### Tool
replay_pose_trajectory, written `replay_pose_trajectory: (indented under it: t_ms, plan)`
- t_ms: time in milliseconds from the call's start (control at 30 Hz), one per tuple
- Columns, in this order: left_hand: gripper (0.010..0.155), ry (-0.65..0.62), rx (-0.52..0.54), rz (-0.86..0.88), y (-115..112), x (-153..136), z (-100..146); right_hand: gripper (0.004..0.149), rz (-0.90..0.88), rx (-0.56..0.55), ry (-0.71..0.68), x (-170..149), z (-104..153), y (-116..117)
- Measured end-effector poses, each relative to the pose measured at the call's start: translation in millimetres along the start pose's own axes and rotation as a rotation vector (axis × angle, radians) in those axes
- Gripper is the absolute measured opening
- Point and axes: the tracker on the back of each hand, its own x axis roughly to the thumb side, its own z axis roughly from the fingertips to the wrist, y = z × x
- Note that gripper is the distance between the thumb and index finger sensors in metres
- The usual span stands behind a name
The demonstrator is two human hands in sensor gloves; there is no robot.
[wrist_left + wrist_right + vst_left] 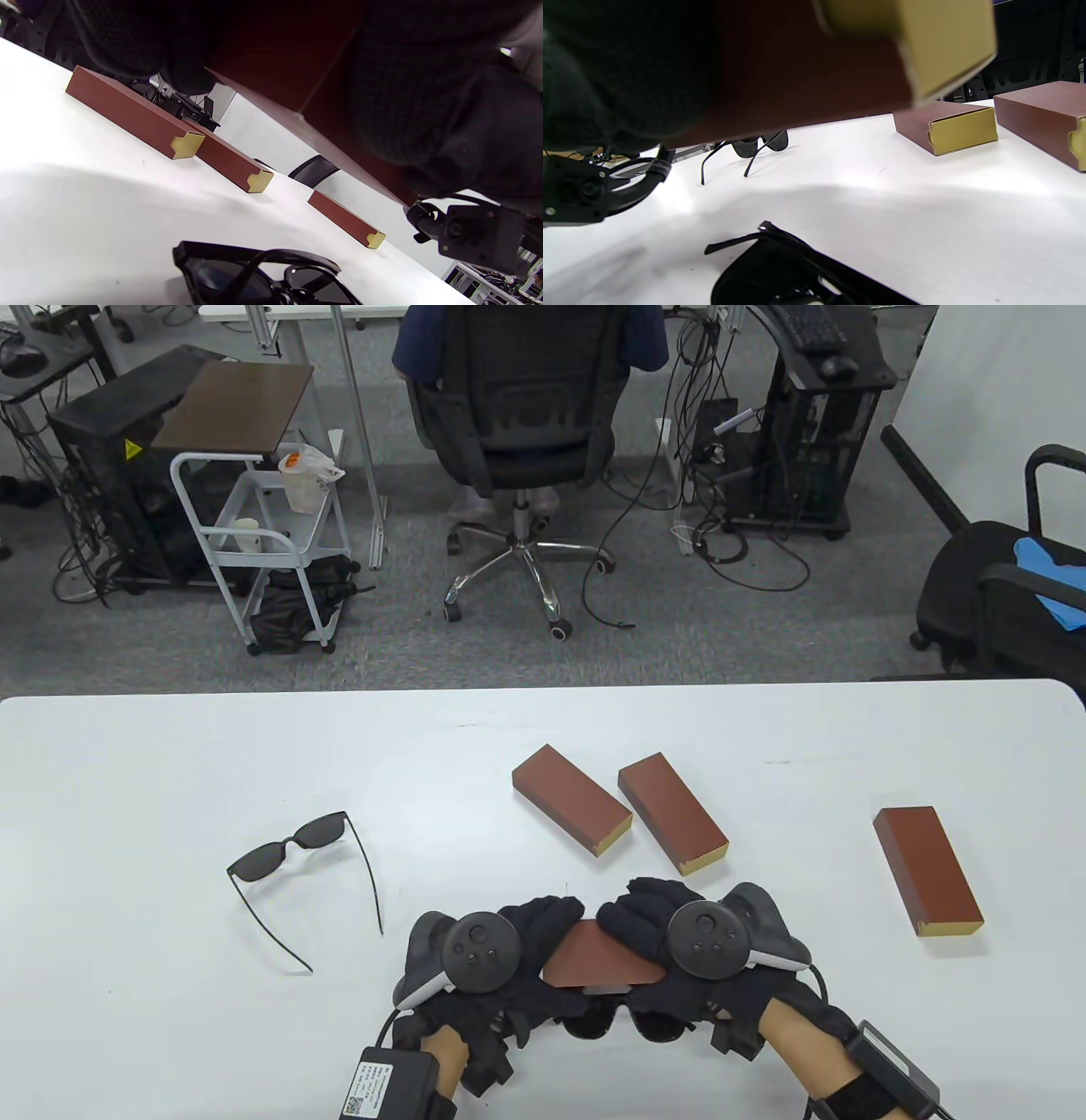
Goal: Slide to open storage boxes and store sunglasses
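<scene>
Table view shows both hands, left hand (pixel 509 950) and right hand (pixel 653 929), gripping one storage box (pixel 598 959) above the counter (pixel 170 984), seemingly to slide it open. Folded sunglasses (pixel 254 275) wait just beneath, likely next in; open sunglasses (pixel 297 857) lie further left.

Both gloved hands are raised together near the table's front edge. The left hand (pixel 509 959) curls its fingers round one end of a box (pixel 598 957); the right hand (pixel 679 937) grips the other end, fingers curled over it.
</scene>
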Motion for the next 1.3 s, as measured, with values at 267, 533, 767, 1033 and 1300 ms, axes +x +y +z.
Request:
replay_pose_trajectory:
  t_ms: [267, 533, 767, 1033, 1300]
  plan:
    - [0.094, 0.039, 0.014, 0.021, 9.3, -12.8, 3.7, 0.092, -0.019, -0.035, 0.098, -30.7, 17.6, -3.5]
    - [0.093, 0.03, 0.008, 0.062, 10.4, -16.6, 4.0, 0.09, -0.207, -0.043, 0.104, -41.7, 20.2, -1.8]
    - [0.093, 0.057, 0.032, 0.02, 15.0, -21.3, 8.0, 0.09, -0.203, -0.06, 0.141, -48.4, 22.5, -4.5]
    - [0.092, 0.114, 0.037, 0.026, 21.0, -35.6, 13.2, 0.086, -0.261, -0.061, 0.231, -76.2, 32.6, -10.2]
    - [0.092, 0.167, 0.049, 0.087, 21.8, -50.1, 17.3, 0.084, -0.337, -0.071, 0.293, -99.8, 44.2, -18.6]
